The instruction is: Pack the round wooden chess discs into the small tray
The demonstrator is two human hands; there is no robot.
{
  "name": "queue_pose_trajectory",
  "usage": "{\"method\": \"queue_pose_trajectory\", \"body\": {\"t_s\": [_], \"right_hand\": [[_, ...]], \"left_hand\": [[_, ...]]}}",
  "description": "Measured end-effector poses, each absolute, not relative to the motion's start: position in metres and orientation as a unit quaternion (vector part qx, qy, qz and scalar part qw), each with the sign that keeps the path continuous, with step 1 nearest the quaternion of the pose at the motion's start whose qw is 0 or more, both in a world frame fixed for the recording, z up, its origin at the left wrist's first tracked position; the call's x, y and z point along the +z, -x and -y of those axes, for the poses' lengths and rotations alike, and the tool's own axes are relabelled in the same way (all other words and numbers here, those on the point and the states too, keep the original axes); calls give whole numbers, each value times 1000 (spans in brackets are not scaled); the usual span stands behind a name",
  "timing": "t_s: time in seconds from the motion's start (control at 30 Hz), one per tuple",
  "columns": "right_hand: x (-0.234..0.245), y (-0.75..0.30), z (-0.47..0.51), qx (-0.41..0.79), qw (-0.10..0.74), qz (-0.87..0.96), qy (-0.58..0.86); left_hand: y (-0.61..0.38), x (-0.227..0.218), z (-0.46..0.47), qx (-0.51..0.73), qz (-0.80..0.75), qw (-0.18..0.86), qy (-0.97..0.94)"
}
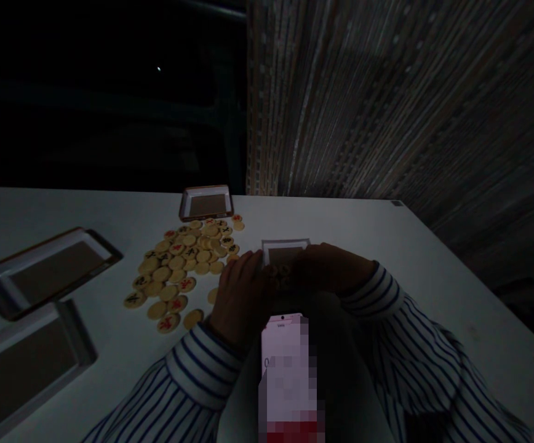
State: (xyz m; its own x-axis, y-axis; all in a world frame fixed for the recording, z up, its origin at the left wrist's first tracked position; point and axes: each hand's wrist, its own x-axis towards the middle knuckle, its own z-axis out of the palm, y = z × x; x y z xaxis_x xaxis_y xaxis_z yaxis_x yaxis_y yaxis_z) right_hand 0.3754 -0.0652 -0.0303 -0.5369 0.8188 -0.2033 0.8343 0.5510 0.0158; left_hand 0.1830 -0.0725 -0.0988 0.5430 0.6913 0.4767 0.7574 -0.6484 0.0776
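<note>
Bending in from both sides, two hands work close over a small tray (pixel 290 253), set on the white tabletop (pixel 341 221) in front of the wearer. Light poor. Left hand (pixel 243 295) lies over the tray's left side, fingers bent forward; right hand (pixel 334 267) covers its right side, fingers curled inward and lost in shadow. Cannot tell whether either grips anything. A few round discs (pixel 285 271) show dimly at the near end of the tray, between the hands.

Left of the left hand: a loose heap of pale round pieces (pixel 177 263), overlapping in places. Some bear red characters, others black; several show a plain face. One loose piece (pixel 193 318) lies near the left cuff.

Beyond the heap, a shallow rimmed box (pixel 208 204) sits near the far edge. Further left, a larger dark-edged box (pixel 59 264) lies at a slant; nearer, a pale-walled box (pixel 27 369) is cut by the frame. Both wrists in striped sleeves (pixel 202 366). Below the hands, a lit phone (pixel 285 354), screen partly pixelated. Streaked, textured surface (pixel 341 92) rises behind the tabletop.
</note>
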Motion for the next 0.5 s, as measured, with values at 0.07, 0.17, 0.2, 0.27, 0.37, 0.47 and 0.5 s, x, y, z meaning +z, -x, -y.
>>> {"method": "queue_pose_trajectory", "body": {"t_s": [0.07, 0.17, 0.2, 0.27, 0.37, 0.47, 0.5], "right_hand": [[-31, -376, 65, -48, 94, -877, -468], [-33, -376, 65, -51, 90, -875, -472], [-33, -376, 65, -54, 89, -875, -473], [-34, -376, 64, -58, 91, -875, -473], [-35, -377, 64, -51, 96, -875, -472], [-36, -377, 64, -40, 87, -870, -483], [-36, -376, 64, -39, 86, -870, -484]], "left_hand": [[-183, -99, 73, -240, 414, 69, 875], [-184, -99, 72, -244, 414, 69, 874], [-185, -99, 72, -248, 414, 70, 873], [-185, -100, 72, -255, 413, 73, 871], [-185, -100, 73, -253, 411, 73, 873], [-184, -99, 73, -252, 415, 72, 871], [-184, -99, 73, -254, 415, 73, 871]]}}
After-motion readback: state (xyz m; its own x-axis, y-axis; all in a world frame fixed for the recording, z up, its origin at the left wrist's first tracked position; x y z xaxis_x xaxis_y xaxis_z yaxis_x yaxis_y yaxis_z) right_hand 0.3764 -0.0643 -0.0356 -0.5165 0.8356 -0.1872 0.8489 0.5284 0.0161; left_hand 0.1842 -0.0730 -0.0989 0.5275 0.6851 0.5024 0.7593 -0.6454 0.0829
